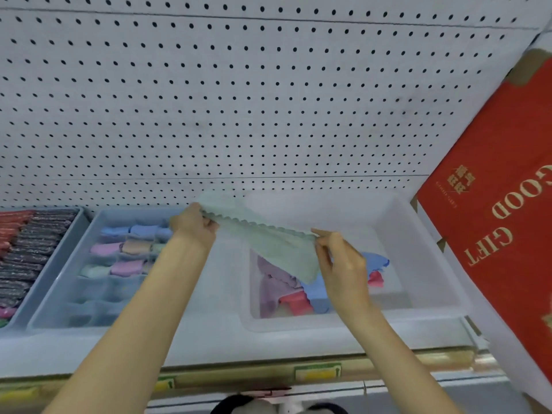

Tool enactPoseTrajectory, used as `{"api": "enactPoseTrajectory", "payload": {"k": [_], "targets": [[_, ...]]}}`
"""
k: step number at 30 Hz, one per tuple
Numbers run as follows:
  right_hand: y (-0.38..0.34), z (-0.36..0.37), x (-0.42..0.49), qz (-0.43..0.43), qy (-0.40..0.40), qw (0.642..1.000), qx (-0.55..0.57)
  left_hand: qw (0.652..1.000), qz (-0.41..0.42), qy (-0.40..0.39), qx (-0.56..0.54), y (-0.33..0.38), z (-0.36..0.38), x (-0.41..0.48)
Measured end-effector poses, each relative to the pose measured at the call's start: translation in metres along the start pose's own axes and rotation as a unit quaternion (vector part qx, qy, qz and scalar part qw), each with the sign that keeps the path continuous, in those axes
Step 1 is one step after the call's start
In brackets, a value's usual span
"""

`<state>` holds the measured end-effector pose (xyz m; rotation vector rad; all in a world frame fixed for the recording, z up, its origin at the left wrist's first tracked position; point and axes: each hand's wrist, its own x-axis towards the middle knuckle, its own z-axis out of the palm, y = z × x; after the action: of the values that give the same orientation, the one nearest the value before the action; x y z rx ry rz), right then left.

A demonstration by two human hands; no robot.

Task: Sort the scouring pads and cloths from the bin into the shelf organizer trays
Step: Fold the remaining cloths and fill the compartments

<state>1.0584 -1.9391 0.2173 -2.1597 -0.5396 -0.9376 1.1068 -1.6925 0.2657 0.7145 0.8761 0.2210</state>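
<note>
- The green cloth (268, 240) is soft, nappy fabric with a scalloped edge. It is held stretched in the air above the bin (418, 252).
- The left hand (194, 225) grips one corner of it, with its fingers curled round the fabric.
- The right hand (343, 270) pinches the opposite corner between thumb and fingers, and the cloth's lower part hangs beside that hand.
- The bin is translucent white plastic, rectangular with rounded corners. Loose cloths (277, 285) in purple, blue and red lie crumpled inside, partly hidden by the green cloth and the right hand.
- Left of the bin is a divided tray (59, 294) of grey-blue plastic. Its far cells hold rolled cloths (125, 246) in blue, pink, peach and pale green, and the left forearm crosses its right side.
- Further left, dark glittery pads (35, 243) lie packed in rows in another grey tray (78, 227).
- A white pegboard (268, 85) with regular dark holes stands behind.
- A red cardboard box (493, 204) with gold lettering leans at the right, near the bin.
- The shelf (227, 376) has yellow labels (316, 373) on its front edge.
</note>
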Motion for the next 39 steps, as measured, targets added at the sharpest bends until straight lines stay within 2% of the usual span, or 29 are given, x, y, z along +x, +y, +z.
{"api": "enactPoseTrajectory", "payload": {"k": [2,5,9,11,13,15,21,23,26,30,32,35,36,39], "targets": [[0.008,-0.002,-0.006,0.001,-0.028,0.998,-0.054,1.000,-0.026,0.006,0.001,-0.022,-0.024,0.011],[0.016,-0.007,-0.015,-0.041,-0.073,0.989,-0.123,0.999,-0.040,0.032,0.018,-0.044,-0.051,0.014],[0.022,0.000,-0.044,-0.061,-0.196,0.975,-0.081,0.998,-0.027,0.061,0.015,-0.054,-0.072,0.018],[0.017,0.002,-0.053,-0.081,-0.231,0.967,-0.077,0.996,-0.026,0.083,0.013,-0.053,-0.079,0.020],[0.013,0.003,-0.052,-0.100,-0.241,0.960,-0.106,0.996,-0.035,0.082,0.015,-0.050,-0.084,0.021],[0.011,0.007,-0.045,-0.081,-0.250,0.956,-0.132,0.996,-0.043,0.074,0.013,-0.048,-0.089,0.023],[0.016,0.034,-0.024,0.006,-0.252,0.965,-0.069,0.998,-0.018,0.058,0.027,-0.046,-0.101,0.021],[0.020,0.045,-0.024,-0.009,-0.300,0.951,-0.070,0.998,-0.004,0.058,0.022,-0.045,-0.102,0.020],[0.029,0.060,-0.023,-0.068,-0.397,0.912,-0.073,0.999,0.016,0.045,0.016,-0.043,-0.102,0.020],[0.034,0.074,-0.019,-0.115,-0.477,0.871,-0.024,0.999,0.033,0.020,0.011,-0.043,-0.106,0.021],[0.033,0.081,-0.022,-0.063,-0.518,0.853,0.018,0.999,0.039,0.024,0.006,-0.044,-0.106,0.022],[0.030,0.087,-0.026,0.125,-0.568,0.803,0.130,0.999,0.039,0.034,-0.005,-0.045,-0.107,0.023],[0.030,0.087,-0.024,0.191,-0.570,0.779,0.176,0.999,0.040,0.032,-0.007,-0.046,-0.107,0.022],[0.034,0.091,-0.013,0.311,-0.548,0.719,0.293,0.999,0.045,0.025,-0.015,-0.046,-0.107,0.021]]}}
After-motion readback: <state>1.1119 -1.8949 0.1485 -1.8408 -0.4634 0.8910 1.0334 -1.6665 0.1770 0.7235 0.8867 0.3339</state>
